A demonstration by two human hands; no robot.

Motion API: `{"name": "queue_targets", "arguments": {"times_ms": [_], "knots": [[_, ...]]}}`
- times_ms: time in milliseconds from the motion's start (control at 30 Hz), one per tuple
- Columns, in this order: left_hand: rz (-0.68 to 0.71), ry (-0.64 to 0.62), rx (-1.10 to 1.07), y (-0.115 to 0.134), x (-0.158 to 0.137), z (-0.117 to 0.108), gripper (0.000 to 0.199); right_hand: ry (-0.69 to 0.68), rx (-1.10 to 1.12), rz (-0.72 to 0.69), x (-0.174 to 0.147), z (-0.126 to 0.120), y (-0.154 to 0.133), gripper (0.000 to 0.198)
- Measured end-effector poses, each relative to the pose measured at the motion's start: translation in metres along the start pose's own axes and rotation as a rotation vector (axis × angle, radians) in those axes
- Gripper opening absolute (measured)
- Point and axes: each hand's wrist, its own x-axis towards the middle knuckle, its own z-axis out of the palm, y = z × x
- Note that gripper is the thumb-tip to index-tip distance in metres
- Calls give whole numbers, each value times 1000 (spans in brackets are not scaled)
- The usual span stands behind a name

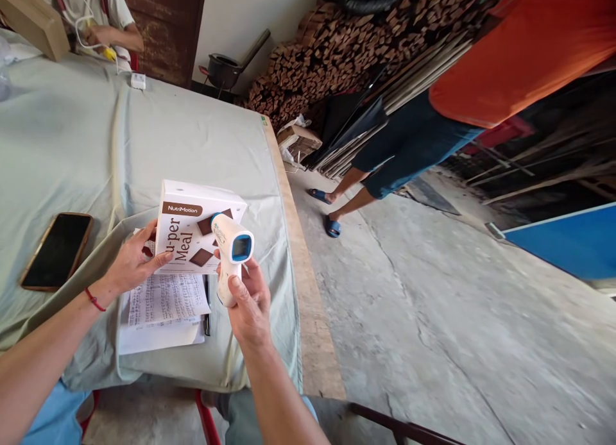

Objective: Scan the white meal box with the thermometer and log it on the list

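Note:
My left hand [132,265] grips the left edge of a white box [187,195] with brown squares and the words "NutriMotion" and "Meal" on its face. The box is tilted up above the cloth-covered table. In my right hand [253,304] is a white and blue infrared thermometer [225,275], its fingers wrapped round the handle and its small dark screen facing me. The thermometer's front overlaps the box face; I cannot tell whether they touch. Handwritten papers [166,301] lie below the box, with a black pen [207,310] beside them.
A phone [58,251] lies on the pale tablecloth [202,131] at left. Across the table, a person's hand [99,34] is near a cardboard box [36,18]. Someone in an orange top [524,54] stands at right, before stacked firewood [308,54]. The wooden table edge [312,297] runs mid-view.

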Motion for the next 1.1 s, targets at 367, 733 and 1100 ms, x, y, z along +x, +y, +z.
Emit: {"name": "queue_targets", "arguments": {"times_ms": [367, 733, 1100], "knots": [[-128, -42, -131, 2, 2, 0, 66, 7, 161, 121, -9, 12, -9, 43], [-110, -75, -194, 0, 2, -3, 64, -14, 78, 101, -10, 9, -6, 45], [48, 430, -81, -31, 16, -26, 72, 168, -399, -165, 1, -17, 19, 49]]}}
